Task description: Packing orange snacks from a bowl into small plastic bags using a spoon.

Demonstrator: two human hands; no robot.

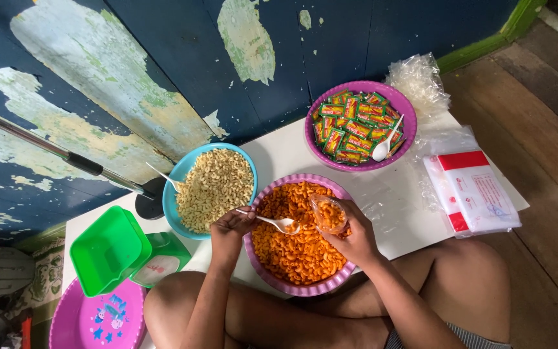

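Observation:
My left hand (230, 230) grips a white plastic spoon (278, 222) by its handle, the bowl of the spoon hanging over a purple bowl (305, 288) full of orange curled snacks (295, 252). My right hand (356, 238) holds a small clear bag (329, 214) upright just beside the spoon's tip. The bag is partly filled with the same orange snacks. Both hands are over the purple bowl, which sits on a low white table (389, 213) in front of my crossed legs.
A blue bowl of pale cashews (214, 187) with a spoon stands to the left. At the back, a purple bowl (403, 103) holds several green-and-red sachets and a white spoon. Packs of clear bags (473, 194) lie right; a green box (108, 249) and pink lid (98, 320) sit left.

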